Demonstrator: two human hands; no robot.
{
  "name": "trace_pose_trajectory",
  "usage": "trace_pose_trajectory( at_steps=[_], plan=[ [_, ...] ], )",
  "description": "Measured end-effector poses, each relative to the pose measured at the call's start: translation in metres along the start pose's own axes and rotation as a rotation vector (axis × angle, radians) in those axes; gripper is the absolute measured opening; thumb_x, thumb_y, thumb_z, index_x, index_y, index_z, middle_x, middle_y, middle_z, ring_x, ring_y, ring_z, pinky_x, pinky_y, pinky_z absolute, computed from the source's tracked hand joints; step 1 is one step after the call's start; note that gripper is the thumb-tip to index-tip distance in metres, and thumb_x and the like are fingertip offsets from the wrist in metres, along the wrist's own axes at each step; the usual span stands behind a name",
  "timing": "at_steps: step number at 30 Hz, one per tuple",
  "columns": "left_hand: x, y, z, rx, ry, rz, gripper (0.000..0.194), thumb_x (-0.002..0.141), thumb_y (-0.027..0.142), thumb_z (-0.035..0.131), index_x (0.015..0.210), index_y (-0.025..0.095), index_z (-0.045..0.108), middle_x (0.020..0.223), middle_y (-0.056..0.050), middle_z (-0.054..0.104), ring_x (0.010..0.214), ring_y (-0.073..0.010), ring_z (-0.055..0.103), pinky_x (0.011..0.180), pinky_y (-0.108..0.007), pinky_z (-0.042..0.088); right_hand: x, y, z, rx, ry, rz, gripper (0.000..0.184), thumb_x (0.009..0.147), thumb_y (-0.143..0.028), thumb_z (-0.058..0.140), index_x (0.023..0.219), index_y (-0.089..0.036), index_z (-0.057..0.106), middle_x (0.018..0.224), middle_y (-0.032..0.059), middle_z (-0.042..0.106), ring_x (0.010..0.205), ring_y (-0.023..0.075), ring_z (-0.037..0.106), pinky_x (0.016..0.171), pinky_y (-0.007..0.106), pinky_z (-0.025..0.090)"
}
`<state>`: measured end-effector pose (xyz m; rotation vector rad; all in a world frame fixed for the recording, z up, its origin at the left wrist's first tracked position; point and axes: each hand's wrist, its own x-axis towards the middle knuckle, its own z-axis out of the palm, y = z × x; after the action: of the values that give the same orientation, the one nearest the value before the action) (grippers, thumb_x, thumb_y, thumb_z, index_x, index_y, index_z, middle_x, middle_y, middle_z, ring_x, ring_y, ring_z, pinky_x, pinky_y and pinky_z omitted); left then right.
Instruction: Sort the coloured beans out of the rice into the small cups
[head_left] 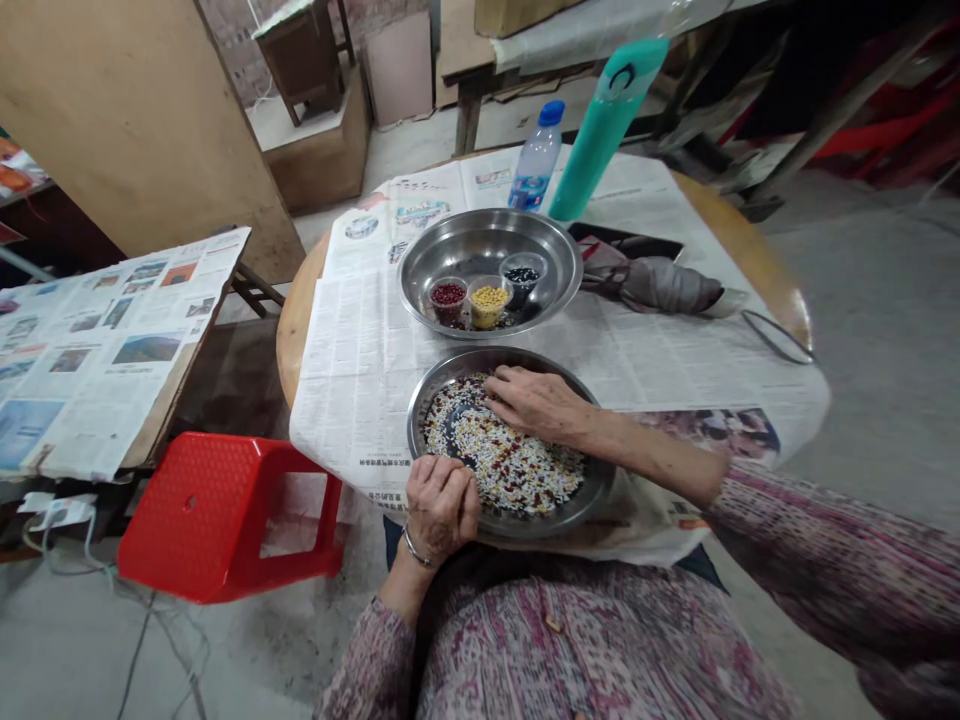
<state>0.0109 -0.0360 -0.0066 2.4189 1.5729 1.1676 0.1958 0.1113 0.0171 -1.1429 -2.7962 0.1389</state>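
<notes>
Beans [529, 468], red, yellow and black among white grains, lie mixed in a steel pan [602, 485] near the counter's [297, 330] edge. The right hand [541, 405] bends its fingers among them; the left hand [442, 508] curls beside the rim. Whether either grips anything, I cannot tell. Leaning on that rim could tip the pan; a careless sweep could scatter beans.

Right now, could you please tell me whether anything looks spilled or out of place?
A few dark bits lie loose in the far basin, seemingly spilled, since the sorted beans there sit in clear cups.
</notes>
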Motion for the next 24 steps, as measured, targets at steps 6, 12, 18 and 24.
trace_pose_trajectory(
  at_steps=[6,12,18,24],
  plan=[
    [0.002,0.001,-0.001,0.012,-0.011,0.003,0.019,0.093,0.017,0.045,0.086,0.017,0.062,0.084,-0.007,0.067,0.081,-0.0193,0.056,0.078,-0.037,0.046,-0.018,-0.003,-0.005,0.264,-0.068,0.000,0.019,0.095,-0.025,0.044,0.094,-0.019,0.062,0.094,0.0072,0.066,0.086,0.0187,0.062,0.078,0.030,0.045],
    [0.002,0.001,-0.001,0.017,-0.002,0.010,0.017,0.093,0.017,0.047,0.085,0.017,0.062,0.084,-0.007,0.066,0.081,-0.0195,0.055,0.079,-0.037,0.045,-0.041,-0.014,-0.012,0.433,-0.032,-0.096,0.020,0.096,-0.027,0.045,0.092,-0.019,0.063,0.091,0.0068,0.066,0.082,0.0178,0.062,0.076,0.030,0.046],
    [0.000,-0.001,0.001,0.027,-0.009,0.007,0.017,0.093,0.018,0.047,0.086,0.018,0.062,0.085,-0.006,0.067,0.082,-0.0199,0.058,0.080,-0.037,0.045,-0.061,-0.015,-0.015,0.471,-0.080,-0.182,0.013,0.096,-0.028,0.052,0.099,-0.019,0.061,0.095,0.0068,0.063,0.085,0.0178,0.060,0.077,0.031,0.045],
    [-0.002,-0.003,0.003,0.044,-0.025,0.002,0.019,0.094,0.018,0.045,0.085,0.017,0.062,0.084,-0.007,0.066,0.083,-0.0201,0.059,0.081,-0.037,0.045,-0.065,-0.021,-0.009,0.408,-0.148,-0.264,0.013,0.088,-0.021,0.061,0.100,-0.018,0.061,0.096,0.0075,0.061,0.090,0.0206,0.056,0.078,0.033,0.044]
  ],
)
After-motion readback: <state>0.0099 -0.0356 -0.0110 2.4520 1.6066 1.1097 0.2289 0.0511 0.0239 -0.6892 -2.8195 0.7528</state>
